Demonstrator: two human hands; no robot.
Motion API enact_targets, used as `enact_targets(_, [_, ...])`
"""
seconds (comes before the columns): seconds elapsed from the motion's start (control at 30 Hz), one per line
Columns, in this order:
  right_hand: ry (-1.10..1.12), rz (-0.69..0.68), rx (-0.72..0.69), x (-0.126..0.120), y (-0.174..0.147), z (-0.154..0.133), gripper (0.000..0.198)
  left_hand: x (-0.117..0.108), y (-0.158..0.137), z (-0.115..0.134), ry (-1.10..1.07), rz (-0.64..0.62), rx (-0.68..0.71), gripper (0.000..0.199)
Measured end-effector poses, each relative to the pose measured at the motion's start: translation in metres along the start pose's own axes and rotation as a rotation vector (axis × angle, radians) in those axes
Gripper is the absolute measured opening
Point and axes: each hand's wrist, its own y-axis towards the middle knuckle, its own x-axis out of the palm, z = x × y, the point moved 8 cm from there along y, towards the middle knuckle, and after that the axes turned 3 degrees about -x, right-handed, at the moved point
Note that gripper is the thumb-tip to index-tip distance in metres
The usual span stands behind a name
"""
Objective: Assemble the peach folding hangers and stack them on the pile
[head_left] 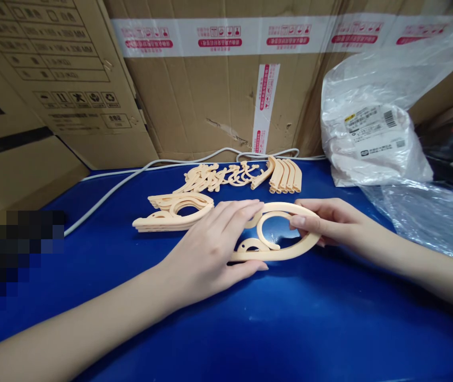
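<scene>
A peach plastic folding hanger [290, 254], its arms folded round a curved hook, is held between my two hands above the blue tabletop. My left hand [212, 244] grips its left end, fingers over the top and thumb along the lower edge; that end is hidden under the palm. At the rounded right end, my right hand [327, 220] pinches it, with the thumb on the near face and the fingers behind. Just left of and beyond my left hand lies a stack of similar folded hangers [166, 225].
Loose peach hooks [202, 178] and a row of curved hanger arms [285, 175] lie at the back. Behind them runs a white cable [122, 183] before a cardboard box [210, 95]. A white plastic bag [373, 143] stands back right, with clear film [429, 212] in front.
</scene>
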Motion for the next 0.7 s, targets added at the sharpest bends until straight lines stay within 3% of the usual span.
enact_targets(0.7, [-0.023,-0.031,-0.071,0.0023,0.0021,-0.0003,0.036,-0.0001,-0.0018,0.0011,0.008,-0.014,-0.012,0.065])
